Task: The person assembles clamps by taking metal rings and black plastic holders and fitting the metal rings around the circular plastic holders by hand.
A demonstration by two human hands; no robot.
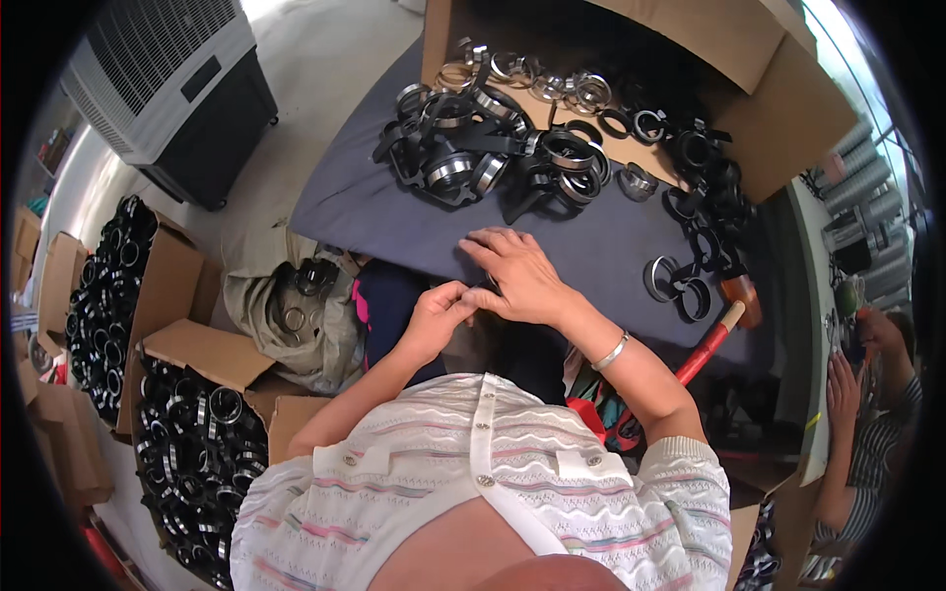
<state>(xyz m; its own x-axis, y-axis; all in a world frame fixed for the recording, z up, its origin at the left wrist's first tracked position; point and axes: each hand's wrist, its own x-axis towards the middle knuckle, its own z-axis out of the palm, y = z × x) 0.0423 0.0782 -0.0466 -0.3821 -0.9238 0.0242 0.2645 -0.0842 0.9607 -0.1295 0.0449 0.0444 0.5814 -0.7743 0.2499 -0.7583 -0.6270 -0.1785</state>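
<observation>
My right hand (pixel 520 273) lies flat, fingers spread, on the near edge of a dark grey work mat (pixel 394 212). My left hand (pixel 439 313) is pinched together right beside it, fingertips touching the right hand's thumb side; whether it holds anything small I cannot tell. A tangled pile of black rings and metal clamps (pixel 483 148) sits on the mat beyond my hands. Two more ring clamps (pixel 678 286) lie at the mat's right.
Cardboard boxes of black rings stand at left (pixel 202 443) and far left (pixel 108 286). A cloth sack with rings (pixel 296 305) is below the mat. A red-handled mallet (pixel 724 330) lies at right. An air cooler (pixel 182 84) stands behind. Another person's hands (pixel 847 384) are at far right.
</observation>
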